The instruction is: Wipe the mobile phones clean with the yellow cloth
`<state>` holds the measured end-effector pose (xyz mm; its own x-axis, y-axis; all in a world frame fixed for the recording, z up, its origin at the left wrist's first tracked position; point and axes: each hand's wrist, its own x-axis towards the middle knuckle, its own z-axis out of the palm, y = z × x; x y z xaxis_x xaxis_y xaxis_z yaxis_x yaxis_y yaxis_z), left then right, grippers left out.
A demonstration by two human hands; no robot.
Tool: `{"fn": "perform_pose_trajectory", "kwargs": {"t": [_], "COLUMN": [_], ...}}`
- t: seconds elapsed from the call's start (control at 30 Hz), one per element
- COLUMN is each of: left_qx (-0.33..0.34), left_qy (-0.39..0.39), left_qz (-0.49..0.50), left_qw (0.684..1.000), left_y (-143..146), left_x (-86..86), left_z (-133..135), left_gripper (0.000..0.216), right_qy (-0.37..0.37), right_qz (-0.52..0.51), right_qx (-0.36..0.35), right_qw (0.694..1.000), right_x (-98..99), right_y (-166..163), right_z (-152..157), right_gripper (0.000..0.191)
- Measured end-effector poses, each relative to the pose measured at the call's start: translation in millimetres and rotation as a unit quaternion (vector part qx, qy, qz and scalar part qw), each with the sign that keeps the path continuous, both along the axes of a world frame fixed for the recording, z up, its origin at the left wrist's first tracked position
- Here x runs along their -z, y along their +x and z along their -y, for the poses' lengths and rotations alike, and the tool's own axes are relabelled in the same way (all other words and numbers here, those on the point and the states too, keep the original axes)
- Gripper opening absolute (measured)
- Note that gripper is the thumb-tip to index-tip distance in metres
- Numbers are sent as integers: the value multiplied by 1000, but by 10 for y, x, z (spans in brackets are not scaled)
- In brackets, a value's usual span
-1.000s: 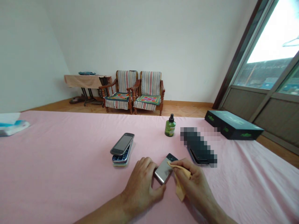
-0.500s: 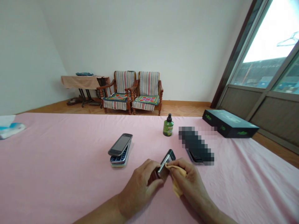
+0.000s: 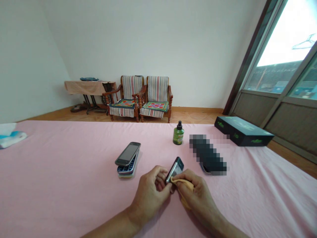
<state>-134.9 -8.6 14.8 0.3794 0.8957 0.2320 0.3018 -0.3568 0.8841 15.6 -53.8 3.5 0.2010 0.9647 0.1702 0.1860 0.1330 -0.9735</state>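
My left hand [image 3: 150,193] grips a small silver and black phone [image 3: 175,168], tilted up on its edge above the pink tablecloth [image 3: 61,172]. My right hand [image 3: 196,195] pinches a yellow cloth [image 3: 184,188] against the phone's lower right side. Both hands are closed and meet at the phone. Left of them two phones lie in a stack [image 3: 128,158].
A green bottle with a black cap [image 3: 178,133] stands behind the hands. A blurred dark object [image 3: 208,153] lies to the right, a black box [image 3: 244,131] beyond it. A white and blue packet [image 3: 10,135] sits at the far left edge. Two striped chairs [image 3: 141,97] stand by the wall.
The phone went from lying nearly flat to standing tilted on its edge in my left hand. My right hand with the cloth moved left and lower along it.
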Motion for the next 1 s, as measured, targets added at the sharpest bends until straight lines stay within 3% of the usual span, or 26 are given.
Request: {"fn": "perform_pose_trajectory", "kwargs": {"t": [0.1, 0.23, 0.5, 0.83, 1.0], "left_qx": [-36, 2, 48, 41, 32], "left_qy": [64, 121, 154, 75, 17], "left_qz": [-39, -89, -78, -34, 15], "left_qw": [997, 989, 984, 996, 999], "left_y": [-26, -53, -39, -38, -38], "left_x": [-39, -86, -63, -28, 45], "left_z": [66, 184, 242, 254, 251], "left_gripper": [33, 26, 26, 21, 33], "right_qy": [41, 137, 207, 203, 247], "right_qz": [20, 94, 201, 178, 191], "right_qx": [23, 93, 54, -36, -96], "right_qw": [999, 982, 956, 962, 945], "right_x": [-27, -38, 19, 21, 31], "right_y": [95, 288, 286, -32, -97], "right_z": [-30, -139, -196, 124, 201], "right_gripper": [14, 13, 25, 30, 36]}}
